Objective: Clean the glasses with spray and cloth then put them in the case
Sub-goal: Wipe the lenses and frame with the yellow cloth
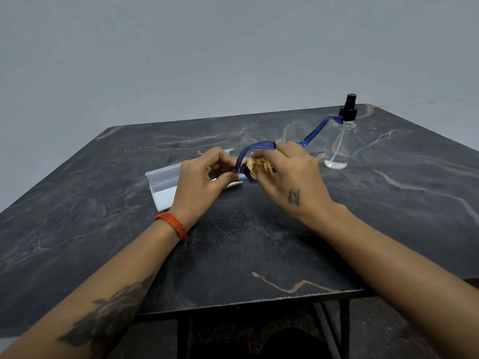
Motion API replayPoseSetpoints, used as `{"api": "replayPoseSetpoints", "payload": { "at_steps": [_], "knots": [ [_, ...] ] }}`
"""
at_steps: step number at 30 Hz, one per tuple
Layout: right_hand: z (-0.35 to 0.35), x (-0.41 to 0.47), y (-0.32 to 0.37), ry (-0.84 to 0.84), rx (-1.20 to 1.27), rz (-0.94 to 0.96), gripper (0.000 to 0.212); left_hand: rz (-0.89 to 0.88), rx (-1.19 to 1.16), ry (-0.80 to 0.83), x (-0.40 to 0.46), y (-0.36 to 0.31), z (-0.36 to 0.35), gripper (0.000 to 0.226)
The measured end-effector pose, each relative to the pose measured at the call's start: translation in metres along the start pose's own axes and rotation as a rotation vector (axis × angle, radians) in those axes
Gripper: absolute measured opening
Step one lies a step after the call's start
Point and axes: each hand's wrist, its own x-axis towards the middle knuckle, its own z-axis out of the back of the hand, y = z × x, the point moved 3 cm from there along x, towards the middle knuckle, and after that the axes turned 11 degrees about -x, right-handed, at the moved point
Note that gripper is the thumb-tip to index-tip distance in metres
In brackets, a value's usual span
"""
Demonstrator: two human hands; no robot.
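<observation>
Blue-framed glasses (261, 145) are held above the middle of the dark marble table (233, 242). My left hand (204, 177) pinches the frame at its left end. My right hand (287, 174) pinches a crumpled tan cloth (259, 164) against a lens. One blue temple arm (318, 130) sticks out to the right, toward the clear spray bottle (339, 143) with a black pump top, which stands upright on the table. A white glasses case (166, 185) lies open under my left hand, partly hidden by it.
A plain grey wall rises behind the table. The table's near edge (246, 301) and black metal legs show below my forearms. An orange thread band circles my left wrist.
</observation>
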Motion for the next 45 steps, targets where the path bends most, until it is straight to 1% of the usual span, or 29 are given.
{"api": "replayPoseSetpoints", "payload": {
  "at_steps": [3, 7, 12, 14, 20, 23, 28, 30, 32, 36, 40, 45],
  "knots": [
    [-0.003, -0.001, 0.001, 0.064, 0.081, -0.002, 0.016, -0.006, 0.015, 0.015, 0.0, -0.002, -0.001, 0.021],
    [-0.004, 0.001, -0.002, 0.161, 0.186, -0.038, 0.02, -0.014, 0.032, 0.013, 0.0, -0.003, -0.001, 0.022],
    [-0.005, 0.002, -0.002, 0.199, 0.155, -0.03, 0.021, -0.021, 0.067, 0.019, 0.0, -0.001, -0.002, 0.025],
    [-0.005, 0.002, -0.001, 0.183, 0.14, -0.024, 0.019, -0.025, 0.066, 0.021, 0.0, -0.001, -0.002, 0.027],
    [0.003, 0.002, 0.0, 0.054, 0.093, -0.059, 0.018, -0.018, 0.037, 0.036, 0.0, -0.003, -0.005, 0.023],
    [0.006, 0.003, 0.0, 0.004, 0.059, -0.047, 0.016, -0.022, 0.038, 0.039, -0.001, -0.003, -0.006, 0.028],
    [0.009, 0.004, -0.007, -0.052, 0.018, -0.096, 0.014, -0.03, 0.032, 0.035, -0.002, -0.002, -0.007, 0.035],
    [0.009, 0.003, -0.005, -0.055, 0.003, -0.096, 0.016, -0.037, 0.046, 0.03, -0.002, -0.002, -0.007, 0.035],
    [0.009, 0.001, -0.003, -0.045, 0.003, -0.089, 0.018, -0.035, 0.052, 0.023, -0.002, -0.002, -0.006, 0.031],
    [0.005, 0.0, -0.001, 0.015, 0.109, -0.108, 0.018, -0.041, 0.047, 0.01, -0.001, -0.002, -0.003, 0.032],
    [0.001, 0.0, 0.001, 0.036, 0.121, -0.083, 0.013, -0.032, 0.045, 0.035, -0.001, -0.001, -0.004, 0.022],
    [0.004, 0.001, -0.003, -0.006, 0.07, -0.062, 0.009, -0.026, 0.023, 0.025, -0.001, -0.002, -0.005, 0.019]
  ]
}}
